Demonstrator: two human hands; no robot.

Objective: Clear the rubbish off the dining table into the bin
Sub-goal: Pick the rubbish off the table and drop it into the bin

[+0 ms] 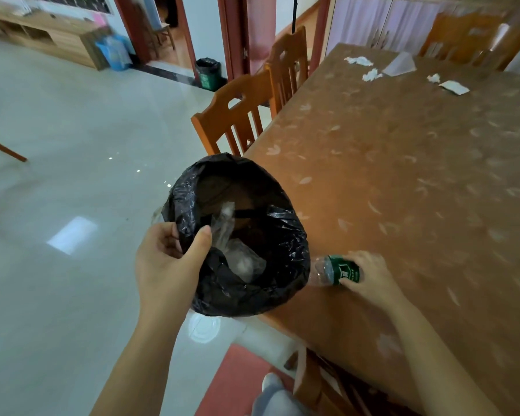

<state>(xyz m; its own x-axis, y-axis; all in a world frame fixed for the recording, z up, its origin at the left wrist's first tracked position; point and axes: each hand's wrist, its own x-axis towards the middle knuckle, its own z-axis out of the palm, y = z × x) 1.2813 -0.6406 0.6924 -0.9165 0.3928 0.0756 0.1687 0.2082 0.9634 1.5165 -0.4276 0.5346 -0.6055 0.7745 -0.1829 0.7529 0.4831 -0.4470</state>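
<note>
Right hand [370, 276] gripping bottle [332, 270], beside bin [252, 295]

Soft indoor light, glare patches on floor [72, 234], blurred, warped edges.

A home's dining room: patterned dining table [403, 181] at right, wooden chairs [240, 115] beside it, tiled floor [72, 145], low wooden cabinet [51, 37] far left.
</note>
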